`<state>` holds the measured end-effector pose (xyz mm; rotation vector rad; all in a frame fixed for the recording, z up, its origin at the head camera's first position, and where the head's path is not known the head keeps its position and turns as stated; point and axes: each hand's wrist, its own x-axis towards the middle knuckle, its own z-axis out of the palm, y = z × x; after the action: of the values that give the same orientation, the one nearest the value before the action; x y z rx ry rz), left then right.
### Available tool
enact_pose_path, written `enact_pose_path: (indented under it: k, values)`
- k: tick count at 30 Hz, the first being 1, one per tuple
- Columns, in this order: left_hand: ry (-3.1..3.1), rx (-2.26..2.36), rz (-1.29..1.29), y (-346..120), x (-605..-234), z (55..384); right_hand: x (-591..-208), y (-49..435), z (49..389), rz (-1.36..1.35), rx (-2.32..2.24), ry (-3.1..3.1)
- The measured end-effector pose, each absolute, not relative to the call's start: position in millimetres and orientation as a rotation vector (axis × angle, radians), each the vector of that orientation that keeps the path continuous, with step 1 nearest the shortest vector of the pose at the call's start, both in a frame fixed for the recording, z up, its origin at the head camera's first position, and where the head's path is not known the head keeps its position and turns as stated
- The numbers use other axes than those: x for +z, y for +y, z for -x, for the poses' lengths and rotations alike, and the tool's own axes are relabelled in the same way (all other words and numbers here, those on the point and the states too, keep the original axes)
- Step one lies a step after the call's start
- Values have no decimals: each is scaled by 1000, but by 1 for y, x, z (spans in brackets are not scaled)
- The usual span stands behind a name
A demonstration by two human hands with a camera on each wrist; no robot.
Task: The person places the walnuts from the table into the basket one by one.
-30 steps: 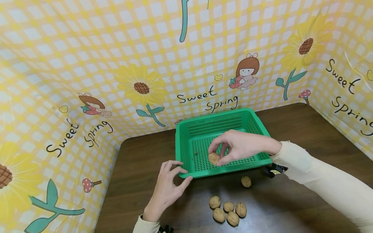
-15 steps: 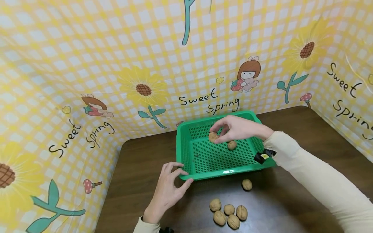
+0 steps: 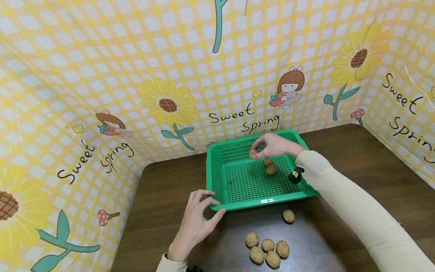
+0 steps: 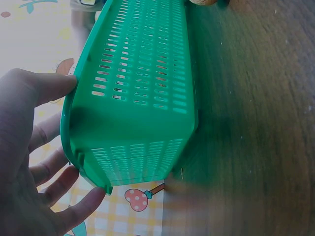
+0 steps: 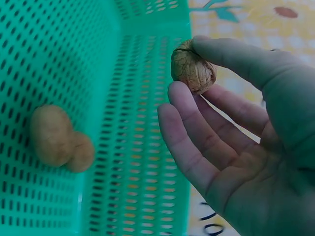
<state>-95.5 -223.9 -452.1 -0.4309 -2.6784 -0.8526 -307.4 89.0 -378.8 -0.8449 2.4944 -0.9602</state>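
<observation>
My right hand [image 3: 276, 145] pinches a tan walnut [image 5: 193, 68] between the thumb and fingertips, high over the back part of a green plastic basket [image 3: 261, 199]. In the right wrist view, the walnut's wrinkled shell shows beyond the fingers. Two more walnuts [image 3: 270, 169] lie side by side on the perforated basket floor, below the right hand. At the basket's front left corner, my left hand [image 3: 194, 223] holds the rim, its thumb on the front side and its fingers over the left side. The left wrist view shows these fingers spread along the rim [image 4: 69, 110].
On the dark wood table [image 3: 163, 185], several walnuts [image 3: 267, 244] form a cluster in front of the basket. A single walnut [image 3: 288, 216] lies nearer its front side. A yellow checked cloth [image 3: 190, 56] hangs behind and beside the table.
My right hand has moved from low in the basket up and back, still holding a walnut. Two walnuts on the basket floor have come into view. My left hand has stayed put.
</observation>
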Motion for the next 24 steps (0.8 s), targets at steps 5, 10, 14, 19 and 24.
enact_pose_path:
  k: [5, 10, 14, 19, 24]
  values:
    - [-2682, -865, 427, -224, -452, 96, -398, 89, 319, 780, -964, 2506]
    - [-2685, -868, 418, -224, -452, 95, -413, 88, 328, 710, -946, 2526]
    - [-2685, -865, 419, -224, -452, 95, -423, 88, 332, 661, -907, 2548]
    - [-2681, -862, 429, -223, -451, 96, -434, 88, 337, 620, -873, 2540]
    - [-2677, -861, 431, -223, -451, 96, -442, 88, 339, 620, -858, 2531]
